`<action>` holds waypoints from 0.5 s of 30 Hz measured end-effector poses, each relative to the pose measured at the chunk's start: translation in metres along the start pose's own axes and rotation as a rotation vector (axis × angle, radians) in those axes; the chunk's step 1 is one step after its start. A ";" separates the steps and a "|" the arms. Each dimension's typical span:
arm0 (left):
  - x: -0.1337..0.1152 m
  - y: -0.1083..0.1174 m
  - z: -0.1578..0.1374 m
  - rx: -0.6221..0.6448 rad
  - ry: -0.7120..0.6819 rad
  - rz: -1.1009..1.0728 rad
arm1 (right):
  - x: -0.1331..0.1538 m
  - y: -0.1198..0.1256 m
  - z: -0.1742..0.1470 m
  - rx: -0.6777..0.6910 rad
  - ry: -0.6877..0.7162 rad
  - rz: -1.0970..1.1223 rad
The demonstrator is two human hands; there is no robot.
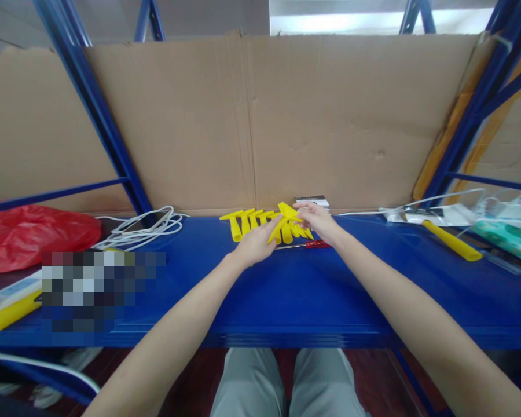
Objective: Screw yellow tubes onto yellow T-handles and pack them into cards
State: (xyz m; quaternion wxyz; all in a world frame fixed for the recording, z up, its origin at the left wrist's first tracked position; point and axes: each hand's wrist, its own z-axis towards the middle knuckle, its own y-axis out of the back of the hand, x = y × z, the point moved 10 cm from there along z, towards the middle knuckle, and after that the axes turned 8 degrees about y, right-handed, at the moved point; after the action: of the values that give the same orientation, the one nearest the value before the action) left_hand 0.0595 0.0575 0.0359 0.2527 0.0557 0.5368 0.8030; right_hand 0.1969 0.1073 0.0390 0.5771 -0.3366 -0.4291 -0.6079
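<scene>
My left hand (257, 242) is closed around a yellow plastic piece (276, 229) at the back of the blue shelf. My right hand (316, 221) pinches a flat-ended yellow plastic piece (287, 211) just above and to the right of it. Whether the two are joined or separate parts I cannot tell. Behind and beside my hands stands a row of several yellow T-shaped plastic pieces (235, 227) with round hollow stems, partly covered by my fingers. A screwdriver with a red handle (318, 244) lies in front of the row, below my right hand.
A coiled white cable (150, 229) and a red plastic bag (39, 236) are on the left. To the right lie a yellow tube (452, 240) and a green-and-white packet (506, 236). Cardboard (330, 121) walls the back, and blue posts (99, 116) rise at both sides.
</scene>
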 end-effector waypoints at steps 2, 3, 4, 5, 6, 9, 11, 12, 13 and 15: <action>-0.002 -0.006 -0.001 0.050 -0.025 -0.049 | -0.004 0.022 0.005 -0.125 -0.008 0.034; -0.004 -0.007 -0.001 0.053 -0.045 -0.079 | -0.006 0.032 0.006 -0.178 -0.014 0.055; -0.006 -0.005 -0.001 0.038 -0.071 -0.112 | -0.008 0.040 0.006 -0.226 -0.016 0.084; -0.007 -0.002 0.000 0.008 -0.096 -0.145 | -0.009 0.046 0.006 -0.262 -0.009 0.123; -0.006 0.002 0.001 -0.034 -0.114 -0.176 | -0.009 0.051 0.006 -0.293 0.007 0.165; 0.016 0.016 0.008 -0.186 -0.031 -0.231 | -0.005 0.061 0.005 -0.361 0.076 0.272; 0.049 0.025 0.012 -0.283 0.152 -0.241 | -0.004 0.069 0.002 -0.415 0.099 0.299; 0.067 0.027 0.012 -0.310 0.243 -0.242 | -0.005 0.072 0.001 -0.443 0.103 0.305; 0.084 0.028 0.012 -0.324 0.329 -0.237 | -0.006 0.076 0.001 -0.468 0.104 0.311; 0.116 0.026 0.008 -0.317 0.475 -0.206 | -0.006 0.081 0.000 -0.503 0.109 0.320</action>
State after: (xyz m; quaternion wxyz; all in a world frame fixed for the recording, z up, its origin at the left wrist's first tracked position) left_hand -0.0472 0.1108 0.0412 0.2056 -0.2287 0.4516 0.8375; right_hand 0.2780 0.1123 0.0441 0.5863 -0.4992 -0.1751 -0.6135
